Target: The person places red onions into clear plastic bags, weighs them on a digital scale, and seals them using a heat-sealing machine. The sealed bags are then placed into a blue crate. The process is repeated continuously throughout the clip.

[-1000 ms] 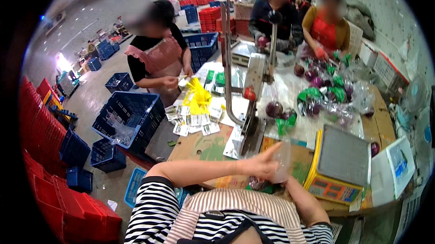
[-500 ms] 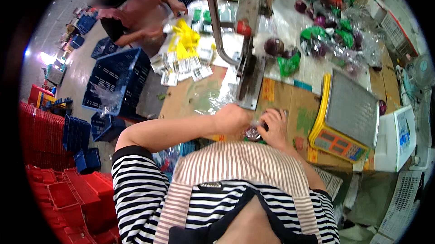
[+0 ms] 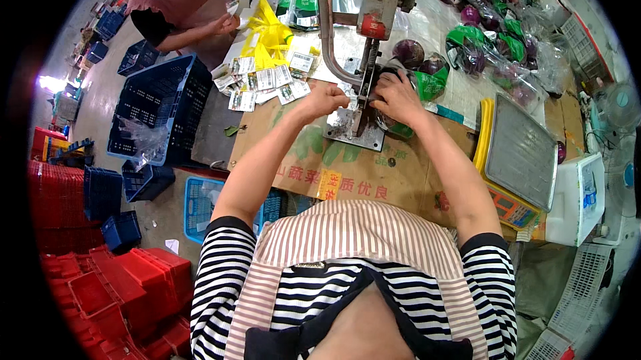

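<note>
My right hand (image 3: 398, 98) wraps round a clear bag with green print (image 3: 399, 126) at the right side of an upright metal bench machine (image 3: 366, 79). The bag holds a dark round purple vegetable, perhaps a red onion, mostly hidden by my fingers. On the machine's left side, my left hand (image 3: 327, 102) is closed in a pinch close to the slot; what it grips is too small to make out. The machine's steel base plate (image 3: 354, 134) lies on the cardboard-covered table (image 3: 347, 176). Just behind my right hand sits another purple vegetable (image 3: 408, 53).
A yellow-framed weighing scale (image 3: 521, 149) stands at right. Labels (image 3: 267, 79) and yellow strips (image 3: 270, 29) lie left of the machine, near a co-worker's hand (image 3: 224, 24). More bagged purple vegetables (image 3: 471, 56) cover the far right. Blue crates (image 3: 157, 113) and red crates (image 3: 120, 286) stand at left.
Both my hands have moved forward from the table's near edge to the machine, the bag going with my right hand. My hands now lie on either side of the machine.
</note>
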Demonstrator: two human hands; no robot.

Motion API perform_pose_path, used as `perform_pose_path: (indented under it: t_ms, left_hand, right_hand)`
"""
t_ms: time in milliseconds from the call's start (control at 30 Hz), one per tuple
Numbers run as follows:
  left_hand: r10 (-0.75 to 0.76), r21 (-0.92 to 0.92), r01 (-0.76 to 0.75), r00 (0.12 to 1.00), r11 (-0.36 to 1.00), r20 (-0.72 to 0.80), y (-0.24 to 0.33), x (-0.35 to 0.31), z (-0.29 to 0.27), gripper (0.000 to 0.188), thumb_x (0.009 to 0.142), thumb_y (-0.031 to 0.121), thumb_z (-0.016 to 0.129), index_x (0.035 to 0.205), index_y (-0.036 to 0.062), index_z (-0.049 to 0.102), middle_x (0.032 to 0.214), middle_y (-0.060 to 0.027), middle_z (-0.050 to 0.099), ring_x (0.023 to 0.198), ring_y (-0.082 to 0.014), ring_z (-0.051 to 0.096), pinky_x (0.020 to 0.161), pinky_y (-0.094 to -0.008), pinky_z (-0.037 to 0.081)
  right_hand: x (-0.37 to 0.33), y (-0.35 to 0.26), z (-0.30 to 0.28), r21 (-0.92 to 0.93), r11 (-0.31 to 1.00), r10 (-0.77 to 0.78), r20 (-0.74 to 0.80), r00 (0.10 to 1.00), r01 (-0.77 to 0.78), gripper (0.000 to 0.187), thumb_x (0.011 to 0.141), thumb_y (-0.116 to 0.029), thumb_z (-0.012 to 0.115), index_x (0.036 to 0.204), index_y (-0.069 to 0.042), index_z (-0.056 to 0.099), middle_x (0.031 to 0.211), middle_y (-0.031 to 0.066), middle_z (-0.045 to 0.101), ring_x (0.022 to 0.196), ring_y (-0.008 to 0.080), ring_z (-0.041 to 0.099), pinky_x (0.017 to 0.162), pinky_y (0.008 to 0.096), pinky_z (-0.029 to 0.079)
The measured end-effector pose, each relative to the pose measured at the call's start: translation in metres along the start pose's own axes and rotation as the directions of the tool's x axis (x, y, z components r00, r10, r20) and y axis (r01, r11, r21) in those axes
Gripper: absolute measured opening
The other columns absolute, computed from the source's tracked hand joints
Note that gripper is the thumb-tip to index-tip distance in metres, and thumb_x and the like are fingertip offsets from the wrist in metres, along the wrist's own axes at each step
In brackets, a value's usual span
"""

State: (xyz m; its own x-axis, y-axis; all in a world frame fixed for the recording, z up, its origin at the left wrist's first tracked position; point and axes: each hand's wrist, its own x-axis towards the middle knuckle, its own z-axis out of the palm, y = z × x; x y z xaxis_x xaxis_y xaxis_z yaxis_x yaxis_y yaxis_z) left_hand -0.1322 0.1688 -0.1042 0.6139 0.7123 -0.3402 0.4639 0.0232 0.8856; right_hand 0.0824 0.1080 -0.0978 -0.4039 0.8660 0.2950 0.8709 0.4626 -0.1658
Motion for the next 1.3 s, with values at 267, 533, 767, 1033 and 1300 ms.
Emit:
perform_pose_path:
  t_ms: [267, 533, 767, 1033, 1300]
  left_hand:
    - [0.445, 0.594, -0.294, 0.887, 0.749, -0.121, -0.050, 0.001, 0.015, 0.020, 0.081, 0.020, 0.053, 0.074, 0.0020, 0.055, 0.070, -0.0150, 0.056, 0.072, -0.0340, 0.053, 0.062, -0.0381, 0.042]
    - [0.772, 0.586, -0.558, 0.604, 0.587, -0.197, -0.078, 0.008, 0.028, 0.016, 0.076, 0.019, 0.058, 0.068, 0.0059, 0.054, 0.062, -0.0101, 0.053, 0.063, -0.0302, 0.052, 0.056, -0.0401, 0.040]
    - [0.798, 0.582, -0.587, 0.568, 0.564, -0.201, -0.080, 0.017, 0.036, 0.018, 0.074, 0.021, 0.060, 0.065, 0.0074, 0.053, 0.059, -0.0087, 0.050, 0.061, -0.0283, 0.051, 0.055, -0.0391, 0.039]
    - [0.765, 0.558, -0.548, 0.576, 0.623, -0.287, -0.086, 0.005, 0.016, 0.019, 0.074, 0.021, 0.059, 0.064, 0.0074, 0.050, 0.060, -0.0083, 0.050, 0.062, -0.0283, 0.050, 0.056, -0.0388, 0.038]
    - [0.747, 0.529, -0.582, 0.645, 0.618, -0.162, -0.085, 0.014, 0.034, 0.016, 0.076, 0.021, 0.057, 0.067, 0.0078, 0.053, 0.061, -0.0089, 0.050, 0.062, -0.0288, 0.050, 0.055, -0.0391, 0.039]
  right_hand:
    - [-0.011, -0.026, 0.004, 0.021, 0.988, 0.150, 0.063, 0.987, -0.151, 0.034, 0.072, -0.028, 0.059, 0.098, -0.005, 0.059, 0.109, 0.0089, 0.053, 0.118, 0.0274, 0.035, 0.097, 0.0432, 0.027]
    - [-0.003, -0.034, -0.163, 0.061, 0.964, 0.226, -0.700, 0.678, -0.258, 0.014, 0.080, -0.015, 0.057, 0.086, -0.004, 0.062, 0.089, 0.0081, 0.063, 0.080, 0.0199, 0.059, 0.075, 0.0281, 0.045]
    - [0.106, -0.074, -0.320, -0.197, 0.945, 0.175, -0.366, 0.914, -0.260, 0.026, 0.079, -0.021, 0.047, 0.077, 0.003, 0.059, 0.076, 0.0153, 0.060, 0.064, 0.0248, 0.058, 0.062, 0.0345, 0.046]
    - [0.113, -0.145, -0.293, -0.134, 0.304, 0.888, 0.399, 0.229, -0.943, 0.047, 0.080, -0.016, 0.044, 0.123, -0.001, 0.030, 0.058, 0.0109, 0.058, 0.036, 0.0168, 0.052, 0.032, 0.0250, 0.042]
    - [-0.040, -0.130, 0.029, 0.585, -0.185, 0.923, 0.379, 0.065, -0.790, 0.016, 0.079, -0.011, 0.045, 0.072, -0.001, 0.055, 0.046, 0.0060, 0.047, 0.037, 0.0139, 0.045, 0.034, 0.0280, 0.033]
